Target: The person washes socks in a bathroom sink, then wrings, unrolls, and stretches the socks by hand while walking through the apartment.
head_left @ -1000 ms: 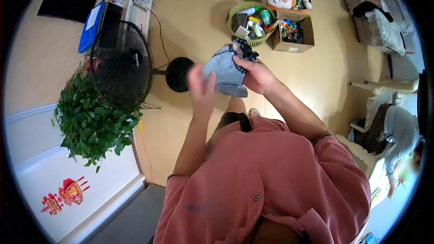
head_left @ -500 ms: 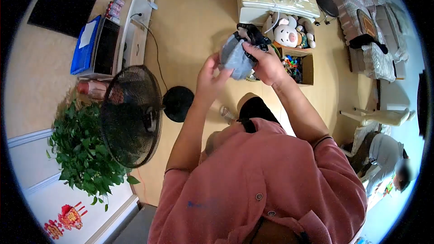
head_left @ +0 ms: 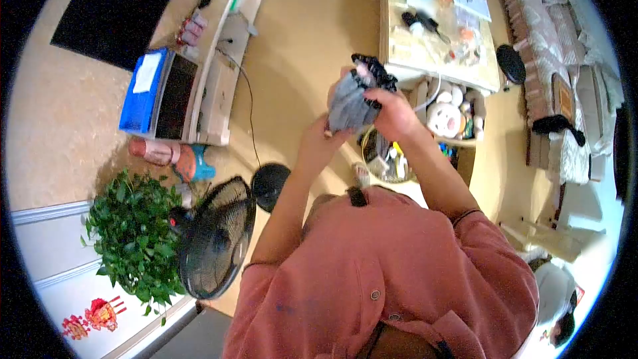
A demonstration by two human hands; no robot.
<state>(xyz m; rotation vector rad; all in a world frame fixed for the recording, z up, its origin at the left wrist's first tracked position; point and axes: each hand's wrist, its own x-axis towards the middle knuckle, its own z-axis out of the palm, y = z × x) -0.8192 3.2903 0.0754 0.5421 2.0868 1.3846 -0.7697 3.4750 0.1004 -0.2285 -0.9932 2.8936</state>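
Note:
Both hands hold a bundled grey cloth item with black, gathered-looking trim [head_left: 352, 103] in front of my chest; its exact kind is unclear because it is crumpled and blurred. My left hand [head_left: 321, 143] grips its lower left edge, with the fingers partly behind the cloth. My right hand [head_left: 397, 118] is closed on the right side, its thumb pressed near the black trim. Below the cloth, a round basket with a yellow rim [head_left: 364, 143] stands on the floor, partly covered by my right forearm.
A black standing fan [head_left: 219, 239] and a leafy plant [head_left: 133, 239] are at left. A cabinet [head_left: 216, 106] lines the left wall. Ahead right stand a cluttered table [head_left: 399, 46] and a box with a plush toy [head_left: 446, 118]. A sofa [head_left: 541, 46] is farther right; another person [head_left: 555, 292] is low right.
The view has shifted, so the table shows more and the fan sits lower. The round basket has come into clearer view. Both hands keep hold of the grey cloth.

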